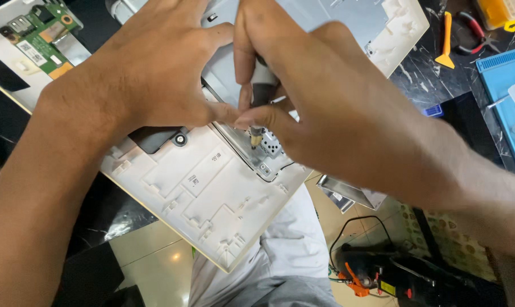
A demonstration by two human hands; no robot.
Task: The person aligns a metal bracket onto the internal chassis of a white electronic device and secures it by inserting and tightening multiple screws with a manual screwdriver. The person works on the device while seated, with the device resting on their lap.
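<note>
A white plastic laptop shell (206, 199) lies inside-up on a dark table and juts over the table's edge. My right hand (325, 108) grips a dark-handled screwdriver (257, 135), whose tip stands on a metal hinge bracket (269, 149) near the shell's corner. My left hand (155, 74) rests flat on the shell beside it, its thumb touching the fingers of my right hand at the screwdriver. A green circuit board (41, 34) sits in the shell at the far left. The hands hide most of the screwdriver's handle.
At the far right lie an orange plastic pry tool (446, 40), red-handled pliers (473, 31), a blue mat (504, 96) and a yellow box (496, 11). Below the table edge are my white-clothed knee (286, 250), a tiled floor and a black-and-orange device with cables (376, 278).
</note>
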